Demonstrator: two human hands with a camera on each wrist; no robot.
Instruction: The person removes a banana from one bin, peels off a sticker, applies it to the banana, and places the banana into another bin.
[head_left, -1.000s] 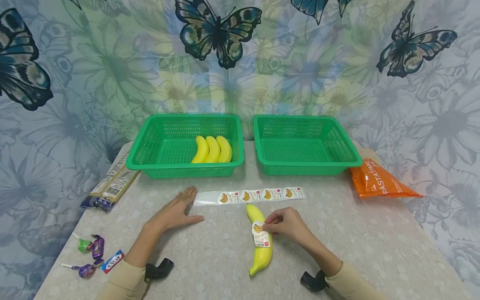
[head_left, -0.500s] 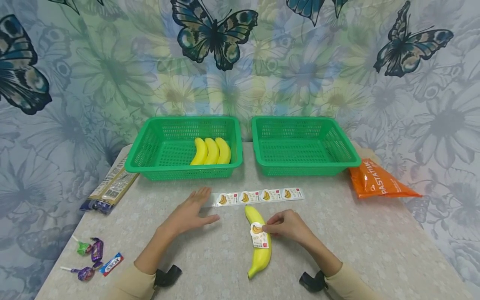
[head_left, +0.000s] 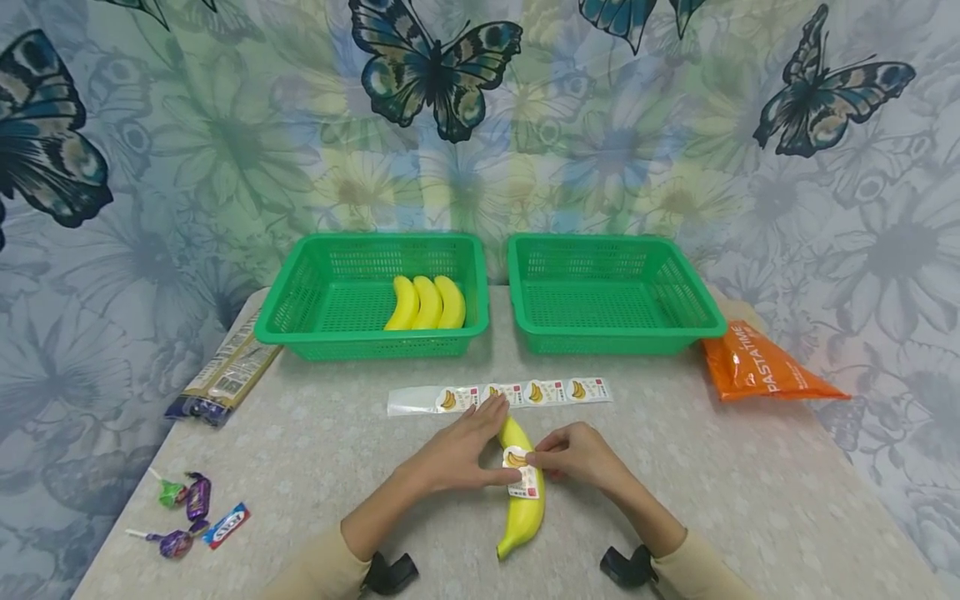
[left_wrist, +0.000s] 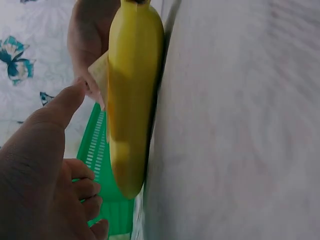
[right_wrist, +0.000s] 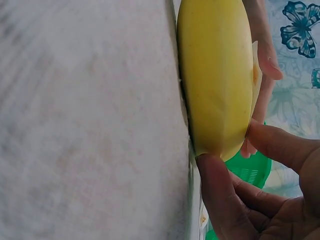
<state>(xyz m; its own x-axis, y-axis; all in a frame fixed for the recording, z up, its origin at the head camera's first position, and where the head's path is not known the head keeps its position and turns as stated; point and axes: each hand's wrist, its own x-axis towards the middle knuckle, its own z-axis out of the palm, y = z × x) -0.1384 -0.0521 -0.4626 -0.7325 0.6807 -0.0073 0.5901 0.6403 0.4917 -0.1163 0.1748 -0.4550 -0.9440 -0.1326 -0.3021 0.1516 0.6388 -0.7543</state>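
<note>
Sticker [head_left: 529, 487] lies partly pressed on a banana [head_left: 527, 517], in what we judge to be the middle of labelling it. We see the right hand [head_left: 588, 457] grip the banana's side, thumb at the sticker's edge, another fingertip lower, by the table [head_left: 450, 542]; on the bodyward side of that grip, the sticker's end stands off the peel. Across the fruit from it, the left hand [head_left: 459, 454] spreads loosely, fingers pointing away from the body, thumb over the sticker; whether it touches, we cannot tell. Next, we reckon, calls for smoothing down that raised end with the left thumb while the right grip steadies. Beyond lies a strip of stickers [head_left: 547, 391].
</note>
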